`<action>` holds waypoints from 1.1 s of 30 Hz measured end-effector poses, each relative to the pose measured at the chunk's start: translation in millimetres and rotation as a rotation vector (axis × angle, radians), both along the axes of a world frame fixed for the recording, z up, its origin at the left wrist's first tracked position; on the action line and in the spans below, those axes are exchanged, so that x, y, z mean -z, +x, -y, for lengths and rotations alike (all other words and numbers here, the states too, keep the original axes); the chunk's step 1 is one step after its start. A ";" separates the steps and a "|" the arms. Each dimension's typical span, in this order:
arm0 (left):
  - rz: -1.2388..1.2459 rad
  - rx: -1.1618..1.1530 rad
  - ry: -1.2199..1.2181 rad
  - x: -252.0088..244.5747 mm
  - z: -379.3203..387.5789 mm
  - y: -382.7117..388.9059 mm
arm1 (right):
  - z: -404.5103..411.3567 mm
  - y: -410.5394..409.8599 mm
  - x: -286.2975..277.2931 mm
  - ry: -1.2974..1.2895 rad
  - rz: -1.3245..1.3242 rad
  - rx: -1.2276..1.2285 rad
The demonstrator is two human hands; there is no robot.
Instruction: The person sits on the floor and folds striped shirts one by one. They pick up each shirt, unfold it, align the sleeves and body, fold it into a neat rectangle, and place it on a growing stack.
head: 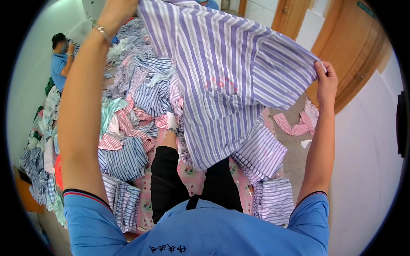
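A purple-and-white striped shirt (pixel 217 64) hangs spread out in the air between my two hands. It has a chest pocket (pixel 222 104) with red printing above it. My left hand (pixel 120 12) reaches the picture's top edge and grips the shirt's upper left part; its fingertips are cut off from view. At the other side, my right hand (pixel 327 76) pinches the end of the short sleeve (pixel 285 67) between thumb and fingers. Below the raised cloth, a folded stack of striped garments (pixel 262 150) lies to the right of my legs, partly covered by the shirt's hem.
Loose striped clothes (pixel 137 73) are heaped ahead and left. Folded garments (pixel 123 201) lie at lower left, another folded pile (pixel 275 201) at lower right. A pink patterned sheet (pixel 192 182) is under me. Pink clothes (pixel 299 123) lie on the floor. A co-worker (pixel 59 64) handles cloth.
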State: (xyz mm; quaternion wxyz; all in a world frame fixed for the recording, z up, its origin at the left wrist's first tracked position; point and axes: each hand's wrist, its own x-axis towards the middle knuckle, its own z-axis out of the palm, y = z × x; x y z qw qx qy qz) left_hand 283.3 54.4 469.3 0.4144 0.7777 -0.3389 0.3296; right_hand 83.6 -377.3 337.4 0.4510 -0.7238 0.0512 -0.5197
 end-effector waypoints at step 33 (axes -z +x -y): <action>-0.959 0.443 0.151 321.6 -104.0 -244.3 | -236.3 -69.6 249.8 -0.143 -0.698 -1.134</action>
